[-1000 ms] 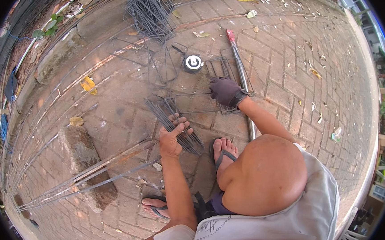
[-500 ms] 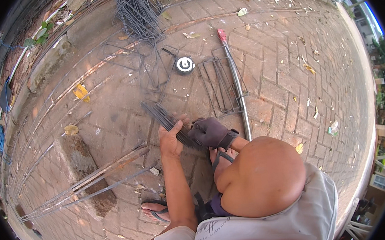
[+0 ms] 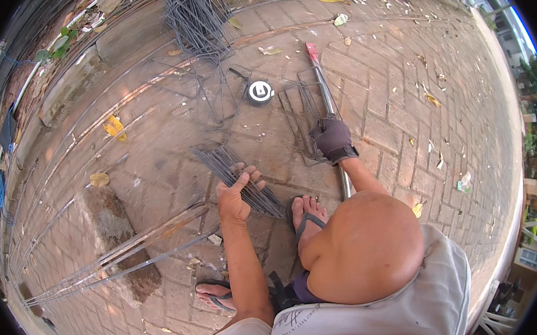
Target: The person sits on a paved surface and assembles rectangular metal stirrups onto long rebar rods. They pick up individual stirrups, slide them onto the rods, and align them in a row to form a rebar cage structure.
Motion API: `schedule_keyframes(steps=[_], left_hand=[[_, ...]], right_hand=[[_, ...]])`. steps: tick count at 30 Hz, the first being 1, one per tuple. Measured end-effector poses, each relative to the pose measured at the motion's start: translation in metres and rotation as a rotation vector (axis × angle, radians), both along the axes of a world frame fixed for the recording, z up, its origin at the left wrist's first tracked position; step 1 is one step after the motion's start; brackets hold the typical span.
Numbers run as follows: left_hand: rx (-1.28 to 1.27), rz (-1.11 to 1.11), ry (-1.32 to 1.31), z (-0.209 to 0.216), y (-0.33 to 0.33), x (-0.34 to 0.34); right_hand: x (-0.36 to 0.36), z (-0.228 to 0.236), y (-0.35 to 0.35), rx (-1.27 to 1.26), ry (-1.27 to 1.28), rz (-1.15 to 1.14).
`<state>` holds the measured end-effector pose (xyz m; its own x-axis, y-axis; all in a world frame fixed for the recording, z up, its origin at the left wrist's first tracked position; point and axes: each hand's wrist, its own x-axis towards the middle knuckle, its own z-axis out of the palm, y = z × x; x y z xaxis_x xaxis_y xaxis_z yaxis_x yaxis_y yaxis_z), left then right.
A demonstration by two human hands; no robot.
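Observation:
My left hand (image 3: 236,194) is bare and closed around a bundle of dark steel rebar stirrups (image 3: 223,159), thumb on top and fingertips showing on the far side. To its right, my right hand (image 3: 332,139), in a dark glove, is curled over several rectangular rebar stirrups (image 3: 305,112) lying on the paving. Its fingertips are partly hidden beneath the glove. A long metal pipe (image 3: 323,92) with a red end passes under that hand.
A black-and-white tape measure (image 3: 260,92) lies ahead. Beyond it is a big heap of stirrups (image 3: 196,20). At left, thin rods (image 3: 143,241) rest across a rough concrete block (image 3: 107,219). My sandalled feet (image 3: 309,217) stand near the bundle. A kerb (image 3: 73,88) borders the far left.
My right hand has left the bundle and moved right to the stirrups by the pipe. My left hand still holds the bundle, its fingers now more visible.

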<state>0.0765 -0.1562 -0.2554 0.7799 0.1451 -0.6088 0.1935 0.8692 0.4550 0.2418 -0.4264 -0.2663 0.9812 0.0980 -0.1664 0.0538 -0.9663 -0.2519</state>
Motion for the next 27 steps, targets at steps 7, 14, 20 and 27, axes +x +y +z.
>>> schedule_keyframes(steps=[7,14,20,27], left_hand=[[-0.028,0.008,-0.023,-0.003,0.001,-0.003],[-0.02,0.004,-0.022,-0.008,0.002,-0.002],[-0.034,-0.007,-0.023,-0.012,0.006,-0.004],[-0.047,-0.001,-0.062,-0.012,0.007,-0.007]], right_hand=[[-0.029,0.051,0.021,1.086,0.2,-0.242],[-0.052,0.068,0.052,0.873,0.226,-0.127],[-0.043,0.07,0.046,0.977,0.368,-0.047],[-0.042,0.082,0.049,0.772,-0.103,0.433]])
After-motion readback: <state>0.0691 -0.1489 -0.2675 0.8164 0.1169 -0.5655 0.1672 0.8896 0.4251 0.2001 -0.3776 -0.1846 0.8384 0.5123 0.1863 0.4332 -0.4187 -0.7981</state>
